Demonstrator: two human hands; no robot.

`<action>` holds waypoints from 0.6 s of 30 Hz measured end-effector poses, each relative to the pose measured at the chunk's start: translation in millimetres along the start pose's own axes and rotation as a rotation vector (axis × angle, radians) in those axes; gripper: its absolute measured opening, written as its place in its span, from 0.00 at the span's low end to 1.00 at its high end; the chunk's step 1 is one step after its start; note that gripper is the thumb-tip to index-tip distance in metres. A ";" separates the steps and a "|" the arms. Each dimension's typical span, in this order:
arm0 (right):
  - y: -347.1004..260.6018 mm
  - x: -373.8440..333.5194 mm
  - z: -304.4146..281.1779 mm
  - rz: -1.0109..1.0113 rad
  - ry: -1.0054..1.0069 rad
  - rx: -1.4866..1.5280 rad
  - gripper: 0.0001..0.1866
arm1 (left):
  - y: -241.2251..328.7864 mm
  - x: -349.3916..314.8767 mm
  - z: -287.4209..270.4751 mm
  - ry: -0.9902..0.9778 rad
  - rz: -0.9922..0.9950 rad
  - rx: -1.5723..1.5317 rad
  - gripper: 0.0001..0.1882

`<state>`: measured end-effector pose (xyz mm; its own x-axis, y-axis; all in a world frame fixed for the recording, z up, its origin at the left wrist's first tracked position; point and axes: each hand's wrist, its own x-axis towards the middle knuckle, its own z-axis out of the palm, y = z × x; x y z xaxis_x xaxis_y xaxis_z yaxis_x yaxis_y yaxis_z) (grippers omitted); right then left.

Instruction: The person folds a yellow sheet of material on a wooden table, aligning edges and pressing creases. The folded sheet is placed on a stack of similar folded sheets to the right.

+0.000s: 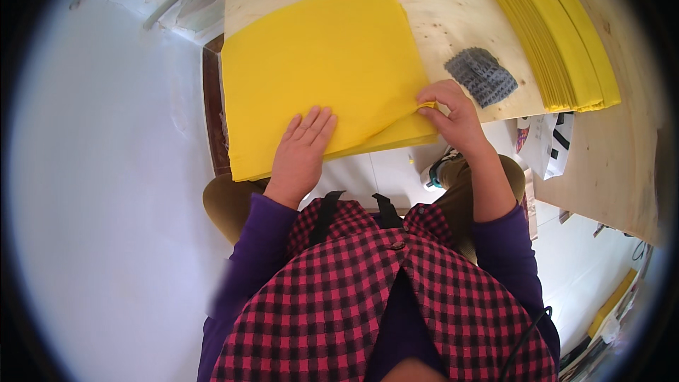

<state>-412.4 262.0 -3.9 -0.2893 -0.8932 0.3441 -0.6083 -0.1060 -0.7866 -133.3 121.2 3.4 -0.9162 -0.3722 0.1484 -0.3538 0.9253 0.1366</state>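
A stack of large yellow fabric sheets [318, 49] lies on the wooden table, its near edge hanging slightly past the table's front. My left hand [304, 148] rests flat on the near part of the stack, fingers stretched out. At the stack's near right corner, my right hand [456, 117] pinches the corner of the top yellow sheet between thumb and fingers and lifts it a little. More yellow layers show beneath the raised corner. How many layers the pinch holds, I cannot tell.
A crumpled grey textured cloth [482, 76] lies right of the stack. Farther right stands a pile of folded yellow fabric [552, 42] on the wooden table [453, 21]. A white wall [106, 170] borders the left side. A white printed bag [550, 143] sits below the table's edge.
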 end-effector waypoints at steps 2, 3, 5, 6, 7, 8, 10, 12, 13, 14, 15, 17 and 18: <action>-0.1 -1.4 -7.6 -0.003 0.002 0.003 0.10 | 0.0 0.4 0.5 0.000 -0.003 -0.018 0.28; 0.8 -2.8 -14.2 -0.007 0.022 0.010 0.09 | -0.2 0.8 0.1 0.000 -0.004 -0.030 0.28; 6.8 -5.1 -30.6 0.052 0.073 0.027 0.09 | -0.8 1.2 -1.6 -0.007 -0.010 -0.065 0.28; 12.3 -5.3 -41.7 0.109 0.104 0.038 0.09 | -1.4 1.6 -2.9 -0.016 -0.014 -0.087 0.28; 19.1 -5.7 -52.6 0.223 0.147 0.070 0.09 | -2.1 2.2 -4.1 -0.024 -0.017 -0.109 0.28; 27.4 -5.8 -63.8 0.330 0.188 0.102 0.10 | -2.6 2.8 -5.3 -0.027 -0.022 -0.135 0.30; 48.3 -4.4 -84.9 0.379 0.212 -0.081 0.13 | -3.2 3.9 -7.9 -0.034 -0.029 -0.186 0.33; 71.8 -1.8 -99.9 0.334 0.215 -0.355 0.16 | -4.1 5.1 -10.9 -0.041 -0.038 -0.223 0.33; 83.8 -1.6 -99.1 0.266 0.205 -0.536 0.18 | -4.7 5.8 -12.5 -0.047 -0.042 -0.247 0.32; 93.4 -2.9 -98.5 0.283 0.195 -0.726 0.20 | -5.3 7.0 -13.9 -0.054 -0.049 -0.260 0.32; 101.0 -5.4 -97.4 0.241 0.194 -0.726 0.21 | -5.9 7.9 -15.1 -0.062 -0.058 -0.279 0.31; 111.8 -11.3 -91.1 0.329 0.195 -0.740 0.22 | -6.9 9.4 -18.3 -0.074 -0.075 -0.320 0.30; 116.8 -8.8 -91.1 0.392 0.210 -0.631 0.20 | -7.8 10.6 -19.8 -0.073 -0.082 -0.341 0.30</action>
<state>-548.2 297.2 -52.1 -0.6667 -0.7055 0.2404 -0.7201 0.5265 -0.4519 -136.5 108.6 23.4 -0.9029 -0.4265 0.0542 -0.3549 0.8106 0.4658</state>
